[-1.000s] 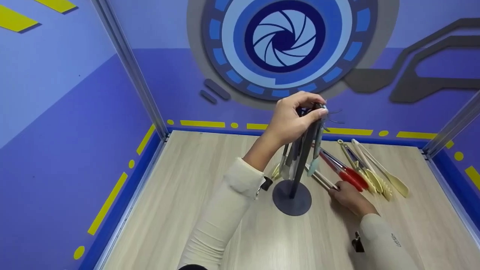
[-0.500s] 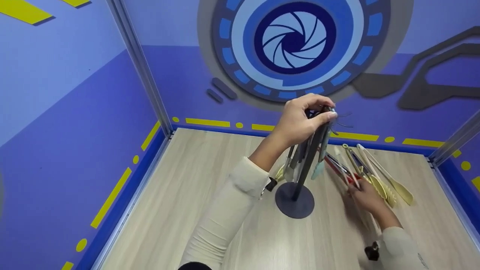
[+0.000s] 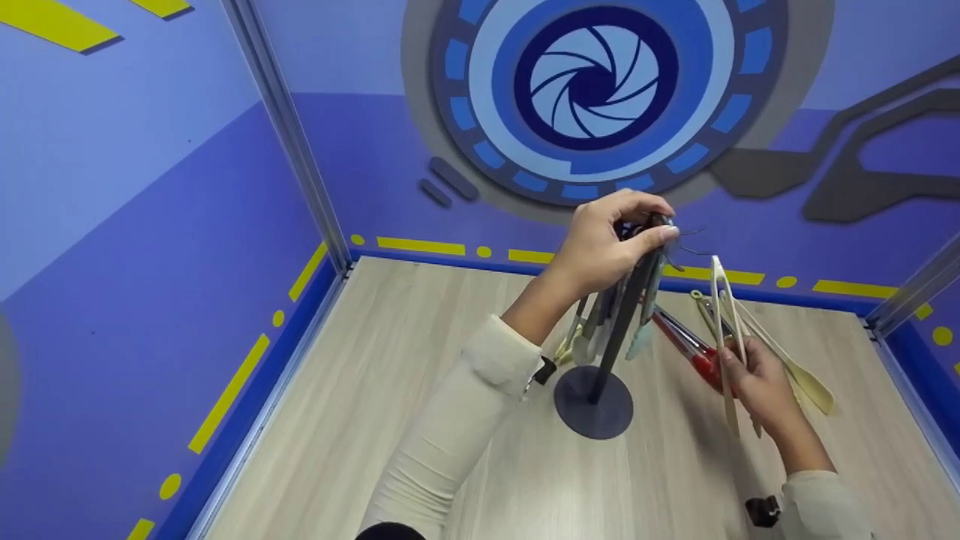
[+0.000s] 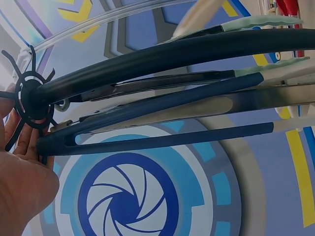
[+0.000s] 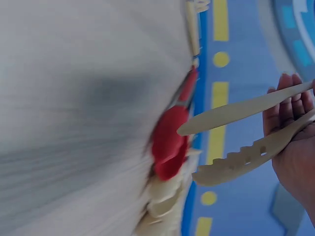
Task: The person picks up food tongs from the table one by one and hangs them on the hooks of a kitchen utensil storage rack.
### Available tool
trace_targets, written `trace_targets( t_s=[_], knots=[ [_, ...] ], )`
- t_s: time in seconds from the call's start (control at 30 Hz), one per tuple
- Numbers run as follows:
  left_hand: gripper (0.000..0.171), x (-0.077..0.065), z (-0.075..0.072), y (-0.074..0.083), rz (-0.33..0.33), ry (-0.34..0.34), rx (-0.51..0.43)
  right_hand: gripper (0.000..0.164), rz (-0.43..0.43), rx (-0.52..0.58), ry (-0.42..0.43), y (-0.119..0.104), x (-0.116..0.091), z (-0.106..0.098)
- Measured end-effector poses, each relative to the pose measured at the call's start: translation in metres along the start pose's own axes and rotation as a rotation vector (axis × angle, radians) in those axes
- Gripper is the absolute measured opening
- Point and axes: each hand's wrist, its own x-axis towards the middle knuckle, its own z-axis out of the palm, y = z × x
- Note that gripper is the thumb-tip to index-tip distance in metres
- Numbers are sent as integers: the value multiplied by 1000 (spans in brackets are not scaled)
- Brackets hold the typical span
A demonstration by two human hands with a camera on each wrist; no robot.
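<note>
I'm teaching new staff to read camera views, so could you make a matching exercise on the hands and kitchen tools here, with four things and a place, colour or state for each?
Things:
1. Left hand
2. Right hand
3. Red tongs
4. Utensil stand

Descriptions:
A. Lying on the table
B. Dark grey, with hooks at its top
C. Holding cream tongs
D. Gripping close to the hooks

Right pairs: 1-D, 2-C, 3-A, 4-B
</note>
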Motion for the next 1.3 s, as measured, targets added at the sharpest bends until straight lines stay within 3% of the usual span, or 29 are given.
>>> trace_targets(
  t_s=[0.27, 0.63, 0.9, 1.3],
  knots=[
    [19, 0, 2, -2, 12, -9, 33, 29, -117, 136, 50, -35, -6, 6],
    [22, 3, 7, -1, 30, -19, 29, 23, -253, 422, 62, -78, -12, 6],
    [21, 2, 4, -2, 28, -1, 3, 25, -256, 404, 56, -96, -14, 11],
    [22, 0, 3, -5, 2, 21, -72, 25, -254, 339, 62, -104, -13, 13]
  ],
)
